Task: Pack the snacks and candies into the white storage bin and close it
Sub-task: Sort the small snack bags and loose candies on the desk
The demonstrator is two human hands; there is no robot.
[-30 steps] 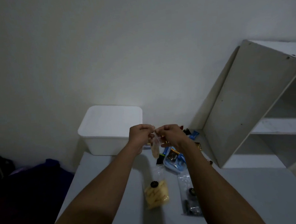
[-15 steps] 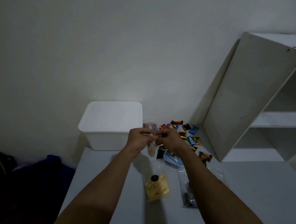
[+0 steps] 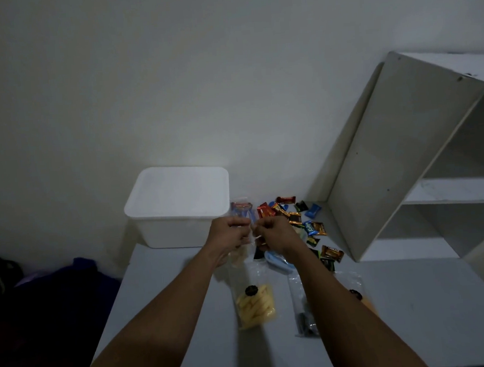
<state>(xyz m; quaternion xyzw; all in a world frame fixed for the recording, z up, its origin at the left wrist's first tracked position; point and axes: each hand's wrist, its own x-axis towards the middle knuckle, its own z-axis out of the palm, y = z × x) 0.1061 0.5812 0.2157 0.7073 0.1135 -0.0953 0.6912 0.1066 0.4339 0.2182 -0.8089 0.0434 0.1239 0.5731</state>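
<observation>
Free tabletop (image 3: 164, 315) near left; white bin (image 3: 177, 204) behind, candies (image 3: 294, 217) and shelf unit (image 3: 399, 173) right.

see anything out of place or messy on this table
Nothing is damaged or spilled. The wrapped candies lie scattered loose on the table between the white storage bin and the shelf unit, and the bin's lid is on. The shelf unit's lean may be lens distortion.

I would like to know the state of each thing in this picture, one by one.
white storage bin: closed, lid on.
small clear bag: held above the table, hanging from both hands.
left hand: pinches the bag's top.
right hand: pinches the bag's top.
yellow snack bag: lying flat on table.
candies: loose on table, unpacked.
</observation>
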